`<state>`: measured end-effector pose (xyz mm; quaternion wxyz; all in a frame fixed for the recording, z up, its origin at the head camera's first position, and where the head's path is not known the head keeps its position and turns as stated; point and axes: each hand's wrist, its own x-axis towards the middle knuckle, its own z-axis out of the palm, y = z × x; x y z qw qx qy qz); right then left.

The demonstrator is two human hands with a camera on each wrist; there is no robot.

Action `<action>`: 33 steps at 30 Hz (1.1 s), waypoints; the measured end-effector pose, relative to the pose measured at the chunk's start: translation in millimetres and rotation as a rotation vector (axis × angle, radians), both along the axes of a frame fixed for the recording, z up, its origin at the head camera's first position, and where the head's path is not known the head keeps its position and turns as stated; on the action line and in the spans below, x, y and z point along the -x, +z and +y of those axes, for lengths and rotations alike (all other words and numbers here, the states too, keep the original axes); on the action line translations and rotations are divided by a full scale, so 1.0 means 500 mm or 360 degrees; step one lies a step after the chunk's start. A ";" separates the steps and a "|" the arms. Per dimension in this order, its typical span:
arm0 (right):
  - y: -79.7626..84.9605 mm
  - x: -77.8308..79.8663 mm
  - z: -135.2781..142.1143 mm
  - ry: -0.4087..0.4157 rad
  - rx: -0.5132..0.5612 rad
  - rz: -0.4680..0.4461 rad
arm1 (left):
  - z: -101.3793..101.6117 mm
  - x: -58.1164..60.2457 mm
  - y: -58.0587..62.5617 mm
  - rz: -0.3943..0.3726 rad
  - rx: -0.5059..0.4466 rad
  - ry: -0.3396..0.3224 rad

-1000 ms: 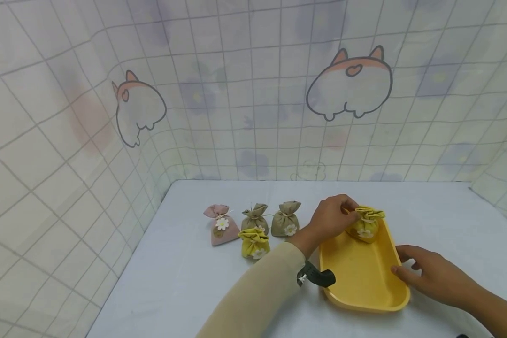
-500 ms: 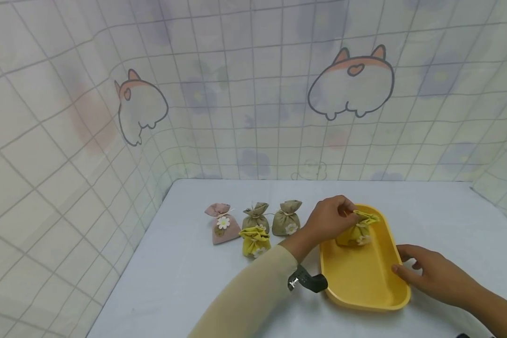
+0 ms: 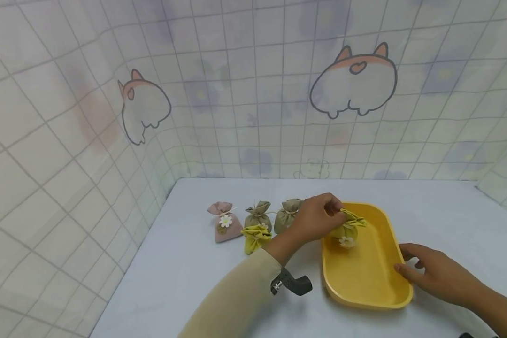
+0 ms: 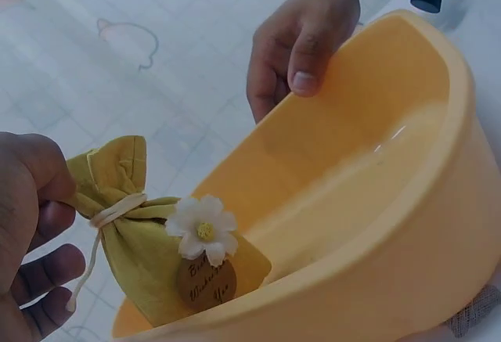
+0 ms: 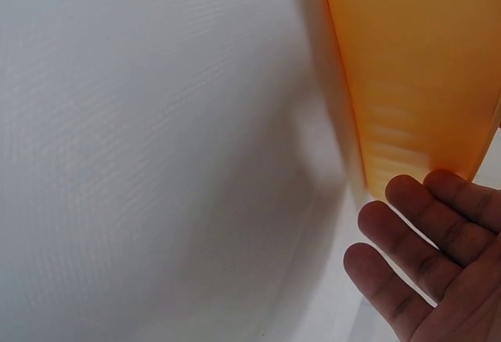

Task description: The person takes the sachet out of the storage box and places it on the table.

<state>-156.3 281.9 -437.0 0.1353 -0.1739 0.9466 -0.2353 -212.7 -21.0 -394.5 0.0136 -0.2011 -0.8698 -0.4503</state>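
My left hand (image 3: 314,218) pinches the gathered neck of a yellow-green drawstring pouch (image 3: 347,236) near the left rim of a yellow plastic tub (image 3: 365,281). In the left wrist view, the pouch (image 4: 141,268) shows a white flower and a round brown tag, its lower part overlapping the tub's near rim. My right hand (image 3: 439,277) holds the tub's right rim, thumb over the edge and fingers along the outer wall. Those fingers (image 5: 450,232) look nearly straight in the right wrist view.
Left of the tub, a pink pouch (image 3: 228,230), two grey-green pouches (image 3: 257,220) and another yellow-green pouch (image 3: 254,237) sit on the white table (image 3: 173,281). My left forearm reaches across in front of them. A tiled-pattern curtain (image 3: 245,94) stands behind.
My left hand has moved left with the pouch, from the tub's back right part to its left rim. The right hand stays at the tub's right rim.
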 end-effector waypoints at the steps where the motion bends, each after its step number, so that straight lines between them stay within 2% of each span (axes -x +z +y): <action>1: 0.000 0.000 0.000 0.0004 -0.0001 -0.0003 | -0.005 -0.003 0.003 0.0002 -0.0011 0.0000; 8: 0.007 0.001 -0.002 -0.0029 -0.0030 -0.0052 | -0.031 -0.011 0.018 0.0082 -0.0102 -0.0015; 15: 0.008 0.000 -0.005 -0.0030 -0.0025 -0.0066 | -0.051 -0.023 0.039 0.0120 -0.0121 0.0019; 20: 0.008 0.001 -0.003 -0.0018 -0.0010 -0.0050 | -0.062 -0.033 0.059 0.0116 -0.0199 0.0007; 26: 0.007 0.000 -0.001 -0.0015 -0.0011 -0.0034 | -0.076 -0.049 0.074 0.0141 -0.0212 -0.0029; 33: 0.002 0.000 0.002 -0.0009 0.0004 -0.0005 | -0.102 -0.056 0.074 0.0163 -0.0181 0.0074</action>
